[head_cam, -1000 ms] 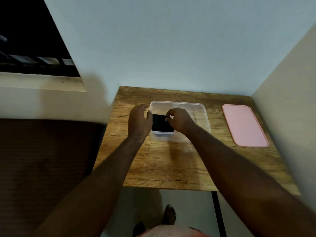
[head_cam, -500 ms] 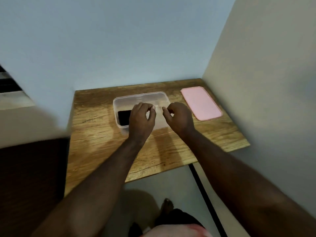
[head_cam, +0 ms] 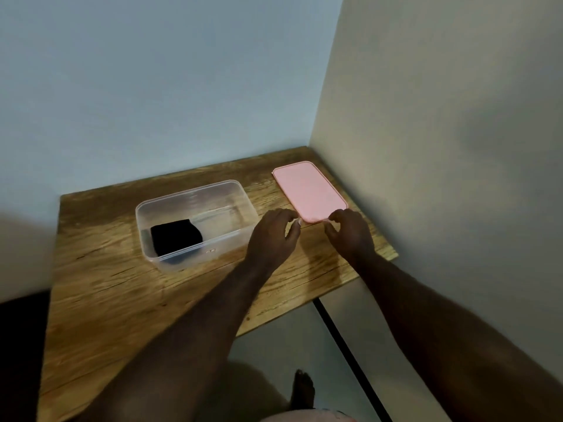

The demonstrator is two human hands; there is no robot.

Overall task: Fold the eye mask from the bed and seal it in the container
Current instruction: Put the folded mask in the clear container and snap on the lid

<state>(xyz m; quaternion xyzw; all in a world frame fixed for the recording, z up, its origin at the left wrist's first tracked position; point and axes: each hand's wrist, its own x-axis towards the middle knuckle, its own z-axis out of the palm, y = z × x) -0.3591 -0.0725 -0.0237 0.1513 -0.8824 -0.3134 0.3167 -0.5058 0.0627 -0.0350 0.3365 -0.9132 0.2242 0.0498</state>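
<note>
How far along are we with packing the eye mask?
Done: the folded black eye mask lies inside the clear plastic container. In hand: left hand and right hand at the near edge of the flat pink lid, grip unclear. Left: lid onto container, pressed sealed.

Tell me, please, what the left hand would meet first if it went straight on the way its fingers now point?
The pink lid: the left hand has its fingertips at the lid's near left corner, so they would meet that edge almost at once. Whether they already touch it is unclear.
</note>
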